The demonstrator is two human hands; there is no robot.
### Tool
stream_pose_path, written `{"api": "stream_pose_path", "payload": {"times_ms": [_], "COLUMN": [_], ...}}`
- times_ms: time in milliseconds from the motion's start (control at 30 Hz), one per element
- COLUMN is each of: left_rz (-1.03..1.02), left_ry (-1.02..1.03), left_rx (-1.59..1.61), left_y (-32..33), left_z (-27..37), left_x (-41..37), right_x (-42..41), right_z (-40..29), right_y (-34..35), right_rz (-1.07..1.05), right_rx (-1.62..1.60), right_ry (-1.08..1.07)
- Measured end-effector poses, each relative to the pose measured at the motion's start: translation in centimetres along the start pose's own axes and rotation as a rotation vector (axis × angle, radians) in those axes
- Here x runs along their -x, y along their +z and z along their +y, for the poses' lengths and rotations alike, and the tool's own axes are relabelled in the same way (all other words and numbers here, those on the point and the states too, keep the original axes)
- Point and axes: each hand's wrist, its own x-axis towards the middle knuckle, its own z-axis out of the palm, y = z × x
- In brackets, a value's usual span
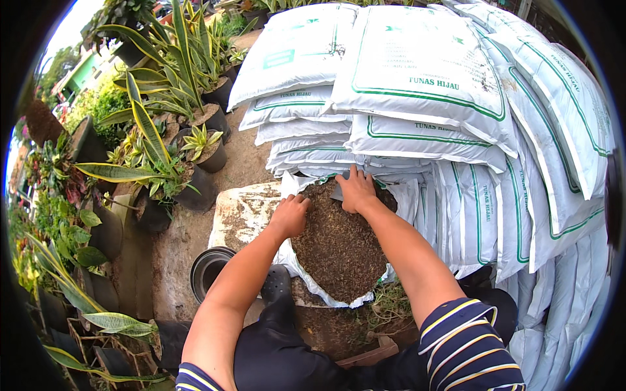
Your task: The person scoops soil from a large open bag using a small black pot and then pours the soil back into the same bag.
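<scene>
A white plastic sack (pixel 313 286) stands before me with its mouth rolled wide, filled with dark brown, crumbly growing medium (pixel 340 249). My left hand (pixel 292 215) grips the sack's left rim, its fingers curled over the edge. At the far side of the opening, my right hand (pixel 356 189) holds a thin grey, flat-sided object (pixel 337 193). Most of that object is hidden under the hand, so its exact kind cannot be told. It rests at the surface of the medium.
Stacked white sacks (pixel 415 63) with green print rise behind and to the right. Nested black plant pots (pixel 208 273) stand left of my shoe (pixel 276 283). Potted snake plants (pixel 146 141) line the left side. A soil-smeared white sheet (pixel 244 215) lies beside the open sack.
</scene>
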Motion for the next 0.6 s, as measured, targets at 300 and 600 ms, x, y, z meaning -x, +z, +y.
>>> {"api": "stream_pose_path", "payload": {"times_ms": [300, 600], "left_rz": [0.082, -0.026], "left_ry": [0.09, 0.045], "left_rx": [0.014, 0.017], "left_y": [0.9, 0.7], "left_z": [0.1, 0.8], "left_x": [0.1, 0.1], "right_x": [4.3, 4.3], "right_z": [0.2, 3.4], "right_y": [0.1, 7.4], "right_rz": [0.07, 0.345], "right_rx": [-0.162, -0.447], "right_ry": [-0.187, 0.043]}}
